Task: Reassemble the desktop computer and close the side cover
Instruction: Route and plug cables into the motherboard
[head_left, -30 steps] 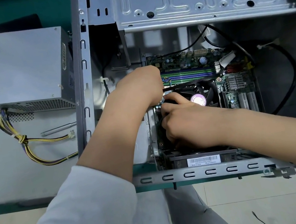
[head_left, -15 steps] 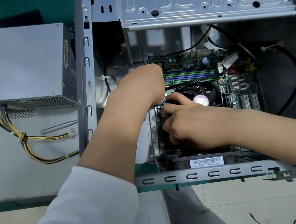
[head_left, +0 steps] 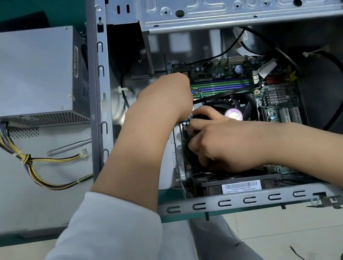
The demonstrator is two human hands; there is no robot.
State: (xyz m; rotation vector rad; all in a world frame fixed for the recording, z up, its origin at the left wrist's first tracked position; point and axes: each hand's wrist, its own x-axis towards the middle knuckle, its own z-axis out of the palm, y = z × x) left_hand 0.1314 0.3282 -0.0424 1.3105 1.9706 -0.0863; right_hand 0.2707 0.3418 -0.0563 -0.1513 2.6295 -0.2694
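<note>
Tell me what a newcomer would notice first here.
Both hands, left and right, reach into the open case and work at the fan on the motherboard. Outside the case, at upper left, sits the grey power supply, its yellow and black cables trailing loose.

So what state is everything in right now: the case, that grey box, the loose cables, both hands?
Computer case: side cover off, interior exposed.
Power supply: outside the case, on the table.
Its yellow-black cables: loose, small connector unplugged.
CPU fan: seated on the motherboard.
Left hand: curled inside the case; grip hidden.
Right hand: fingers curled round something black beside the fan.
</note>
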